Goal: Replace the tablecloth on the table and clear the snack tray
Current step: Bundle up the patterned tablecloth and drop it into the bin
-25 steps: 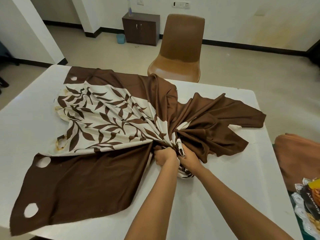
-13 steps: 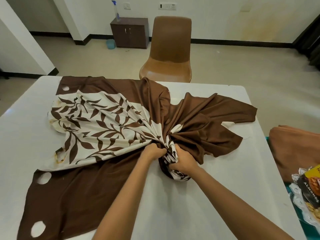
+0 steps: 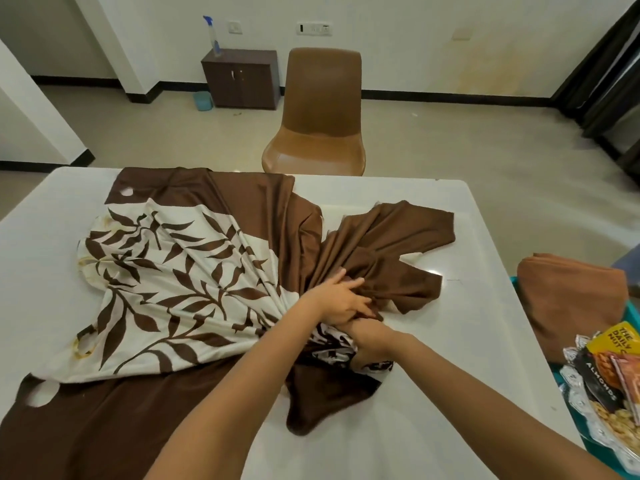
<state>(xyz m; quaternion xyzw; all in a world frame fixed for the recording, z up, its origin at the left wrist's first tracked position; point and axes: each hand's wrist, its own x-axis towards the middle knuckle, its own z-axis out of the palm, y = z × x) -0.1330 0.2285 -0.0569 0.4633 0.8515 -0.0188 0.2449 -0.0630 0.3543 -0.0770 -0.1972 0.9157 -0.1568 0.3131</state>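
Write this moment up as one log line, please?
step: gathering tablecloth | left hand: reaching over bunch | right hand: gripping bunch | snack tray: untouched

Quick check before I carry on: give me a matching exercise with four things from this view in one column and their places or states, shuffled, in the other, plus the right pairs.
Things:
1. tablecloth
2. chair
3. spray bottle
4. almonds packet

Places or states:
A. on top of the dark cabinet by the far wall
B. at the right edge of the view, in the snack tray
C. bunched on the table, gathered under both hands
D. beyond the table's far edge, with nobody in it

Pairs: 1-C, 2-D, 3-A, 4-B
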